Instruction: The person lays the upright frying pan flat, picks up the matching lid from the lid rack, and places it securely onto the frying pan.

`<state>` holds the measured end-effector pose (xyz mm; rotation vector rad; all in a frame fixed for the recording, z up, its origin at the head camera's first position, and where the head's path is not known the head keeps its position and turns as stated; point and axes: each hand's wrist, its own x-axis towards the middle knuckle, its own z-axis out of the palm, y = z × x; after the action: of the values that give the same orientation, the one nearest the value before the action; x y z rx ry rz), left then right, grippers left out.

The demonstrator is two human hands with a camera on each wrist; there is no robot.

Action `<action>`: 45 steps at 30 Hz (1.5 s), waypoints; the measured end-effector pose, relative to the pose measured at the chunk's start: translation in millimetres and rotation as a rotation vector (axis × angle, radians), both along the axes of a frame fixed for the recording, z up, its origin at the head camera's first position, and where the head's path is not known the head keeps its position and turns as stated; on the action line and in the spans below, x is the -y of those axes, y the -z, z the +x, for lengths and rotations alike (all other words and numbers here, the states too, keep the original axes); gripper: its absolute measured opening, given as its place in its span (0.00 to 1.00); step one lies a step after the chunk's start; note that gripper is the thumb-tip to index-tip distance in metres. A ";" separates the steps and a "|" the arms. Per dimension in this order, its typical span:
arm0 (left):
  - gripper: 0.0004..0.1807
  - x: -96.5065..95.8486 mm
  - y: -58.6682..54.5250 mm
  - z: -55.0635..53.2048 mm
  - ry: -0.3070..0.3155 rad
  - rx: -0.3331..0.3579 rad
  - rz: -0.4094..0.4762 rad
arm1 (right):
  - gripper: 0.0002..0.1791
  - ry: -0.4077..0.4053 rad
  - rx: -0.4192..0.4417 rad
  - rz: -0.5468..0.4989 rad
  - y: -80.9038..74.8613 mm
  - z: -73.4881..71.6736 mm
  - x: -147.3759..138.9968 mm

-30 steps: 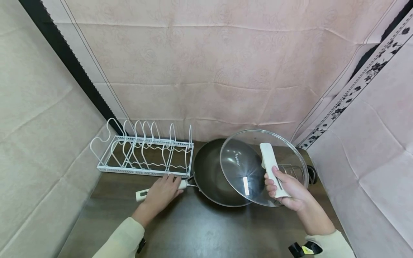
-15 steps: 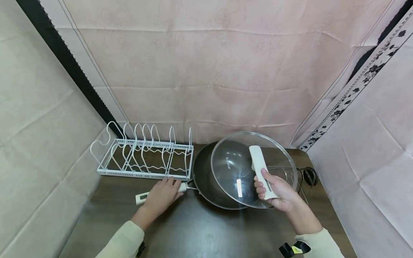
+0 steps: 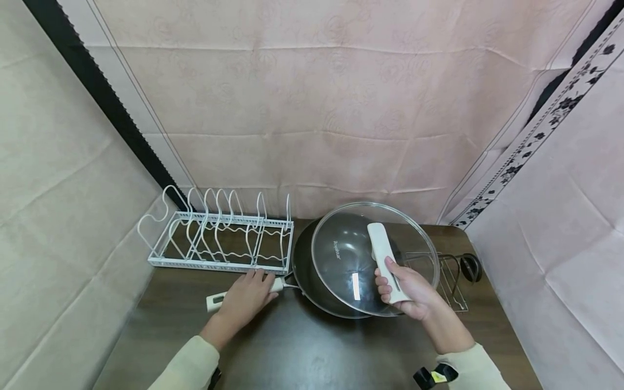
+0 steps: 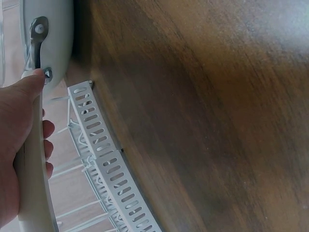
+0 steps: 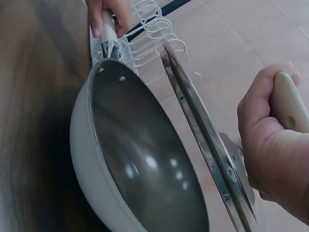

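Observation:
A frying pan (image 3: 306, 271) with a dark inside and pale outside stands on the table; its white handle (image 3: 214, 301) points left. My left hand (image 3: 246, 297) grips that handle, fingers curled round it in the left wrist view. Above the pan my right hand (image 3: 407, 288) holds a clear glass lid (image 3: 336, 276) by its white handle (image 3: 381, 244). In the right wrist view a gap shows between the lid's rim (image 5: 203, 128) and the pan's rim. Seen from the head, the lid covers the pan's right part and reaches past its right edge.
A white wire dish rack (image 3: 219, 265) stands left of the pan, close behind the pan handle. At the right lies a wire rack (image 3: 455, 298) with a black round part (image 3: 470, 267), partly behind the lid and right hand. Cloth walls (image 3: 312, 108) enclose the table (image 3: 312, 352).
My right hand has carried the lid leftward, over more of the pan. More of the wire rack at the right is uncovered. The left hand has kept its grip on the pan handle.

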<state>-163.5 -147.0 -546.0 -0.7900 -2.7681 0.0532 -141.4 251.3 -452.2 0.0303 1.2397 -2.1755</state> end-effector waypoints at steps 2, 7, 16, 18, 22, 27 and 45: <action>0.23 -0.4 0.0 -0.1 0.007 -0.010 0.000 | 0.24 -0.001 -0.001 0.012 2.2 -0.8 2.2; 0.23 -0.3 1.1 -0.4 0.006 -0.012 -0.002 | 0.24 -0.011 -0.008 0.047 8.2 -2.7 8.6; 0.23 0.7 0.5 -0.1 0.012 -0.019 0.006 | 0.24 -0.016 -0.001 0.045 14.8 -5.6 19.9; 0.23 1.0 0.7 -0.6 0.011 -0.025 0.002 | 0.25 -0.018 0.002 0.050 16.4 -6.3 22.5; 0.23 1.2 0.9 -0.8 0.009 -0.026 -0.001 | 0.24 -0.013 0.015 0.061 19.4 -7.7 27.8; 0.23 0.9 0.5 0.0 0.006 -0.018 -0.009 | 0.24 -0.006 0.022 0.069 24.1 -9.4 33.0; 0.23 1.7 1.7 0.1 0.006 -0.029 -0.021 | 0.24 0.002 0.032 0.075 45.4 -14.4 41.2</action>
<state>-163.3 -148.7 -547.7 -0.7965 -2.7417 0.0916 -155.8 210.1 -497.7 0.0979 1.3035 -2.1211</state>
